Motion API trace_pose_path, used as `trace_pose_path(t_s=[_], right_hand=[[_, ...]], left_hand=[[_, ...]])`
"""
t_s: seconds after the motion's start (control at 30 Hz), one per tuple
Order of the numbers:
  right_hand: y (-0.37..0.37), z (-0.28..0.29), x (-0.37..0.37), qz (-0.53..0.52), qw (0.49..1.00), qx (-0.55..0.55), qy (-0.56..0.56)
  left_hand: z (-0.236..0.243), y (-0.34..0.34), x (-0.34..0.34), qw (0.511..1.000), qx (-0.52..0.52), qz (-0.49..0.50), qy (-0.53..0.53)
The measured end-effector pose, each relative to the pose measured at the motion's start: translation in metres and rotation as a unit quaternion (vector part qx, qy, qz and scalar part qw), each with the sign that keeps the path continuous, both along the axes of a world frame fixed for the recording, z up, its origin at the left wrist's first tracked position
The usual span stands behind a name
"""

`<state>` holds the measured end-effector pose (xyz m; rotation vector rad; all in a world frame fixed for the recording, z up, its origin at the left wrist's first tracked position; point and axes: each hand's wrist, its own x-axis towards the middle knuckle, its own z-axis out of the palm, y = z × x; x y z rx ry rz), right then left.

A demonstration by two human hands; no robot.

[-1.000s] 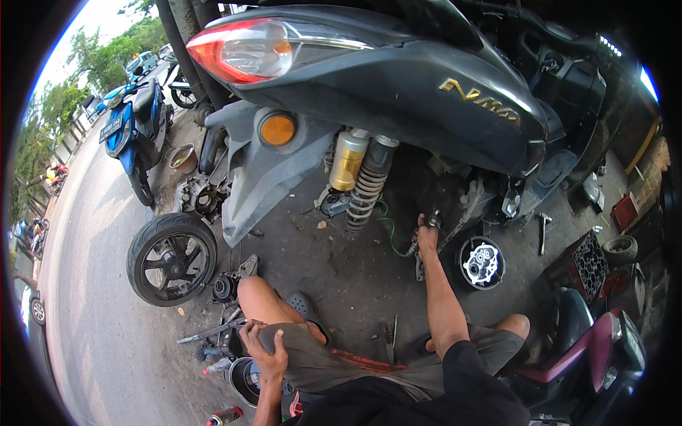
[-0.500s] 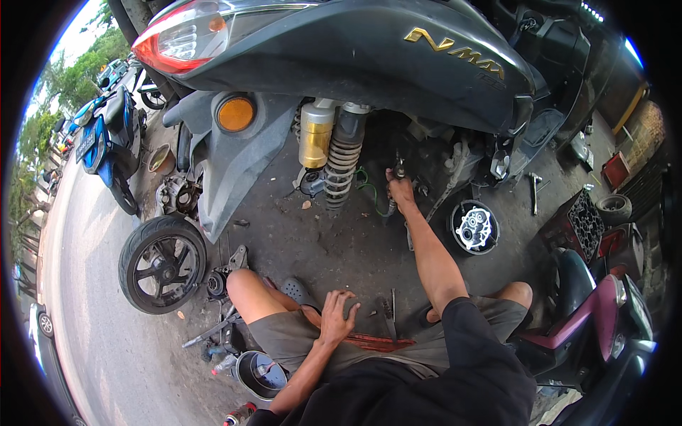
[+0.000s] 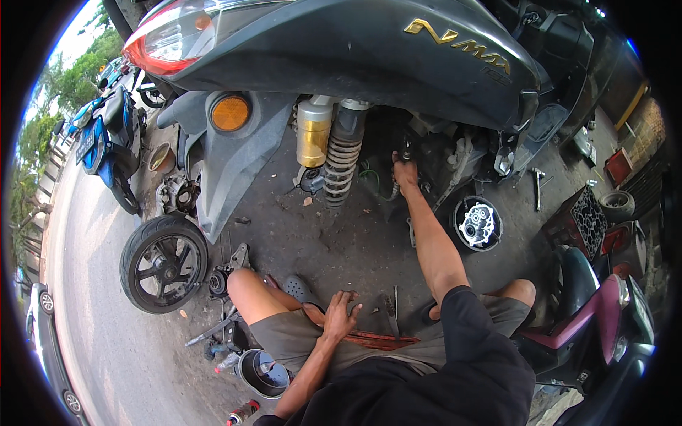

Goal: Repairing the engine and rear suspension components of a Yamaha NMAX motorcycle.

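My right hand [image 3: 406, 174] reaches forward beneath the dark scooter body [image 3: 355, 64], its fingers wrapped round a dark, gun-shaped tool [image 3: 407, 148]. The tool's exact kind is hard to make out in the shade. Beside it a green hose [image 3: 369, 175] curves. Left of that hand hang a coil-spring shock absorber [image 3: 342, 163] and its gold canister [image 3: 313, 135]. My left hand [image 3: 342, 317] rests over my lap with its fingers apart and nothing in them. Close by on the ground lies a long, narrow tool [image 3: 391, 312].
A black pan [image 3: 480, 247] with a pale metal cover [image 3: 477, 224] stands on the right. To the left are a loose wheel [image 3: 165, 265], an engine casing [image 3: 179, 193] and a bowl of dark liquid [image 3: 249, 376]. Pink scooter bodywork [image 3: 568, 323] sits at my right.
My right hand and the tool have shifted slightly up and to the right. My left fingers have spread a little. At the far left, a dark car has come further into view.
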<state>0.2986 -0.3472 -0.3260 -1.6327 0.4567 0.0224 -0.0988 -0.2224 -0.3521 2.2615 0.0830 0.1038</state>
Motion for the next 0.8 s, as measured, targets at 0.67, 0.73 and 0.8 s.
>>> trace_pose_path(t_s=[0.67,0.73,0.8], right_hand=[[-0.035,-0.062,0.003,-0.074,0.963,-0.082,-0.246],[-0.041,-0.062,-0.005,-0.061,0.956,-0.135,-0.253],[-0.004,-0.031,-0.047,-0.011,0.993,-0.008,-0.118]], left_hand=[[-0.008,-0.008,0.006,0.999,-0.016,-0.028,0.035],[-0.003,-0.012,0.006,0.998,-0.015,-0.036,0.046],[-0.007,0.001,-0.009,0.998,-0.005,-0.004,0.064]])
